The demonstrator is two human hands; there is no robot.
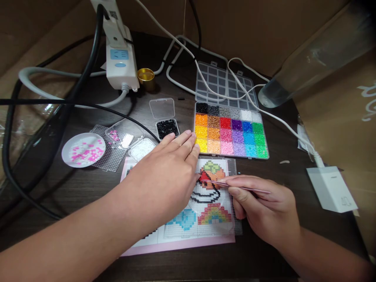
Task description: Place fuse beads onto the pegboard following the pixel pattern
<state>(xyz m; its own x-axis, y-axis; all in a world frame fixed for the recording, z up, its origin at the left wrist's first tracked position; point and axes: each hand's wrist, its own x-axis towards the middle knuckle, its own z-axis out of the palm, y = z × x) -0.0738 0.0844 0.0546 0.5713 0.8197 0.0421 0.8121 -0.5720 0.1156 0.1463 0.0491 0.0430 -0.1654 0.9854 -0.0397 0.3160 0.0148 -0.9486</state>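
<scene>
My left hand (pixel 173 172) lies palm down with its fingers stretched out over the left part of a clear pegboard (pixel 237 225). Its fingertips reach the near left corner of the sectioned bead box (pixel 202 151). In my right hand (pixel 267 211) is a pair of pinkish tweezers (pixel 260 190), pinched between thumb and fingers. The tips of the tweezers point at red beads (pixel 205 177) beside a black bead outline (pixel 205 200) on the pegboard. Under the board lies a printed pattern sheet (pixel 214 218) with a fruit and a rainbow; my left hand hides part of it.
Beyond my left hand stand small boxes of black beads (pixel 167 128) and white beads (pixel 142 149). A white dish (pixel 68 156) holds pink and white beads. Cables run from a power strip (pixel 120 66); a charger (pixel 331 188) sits right. A gold cup (pixel 146 80) stands behind.
</scene>
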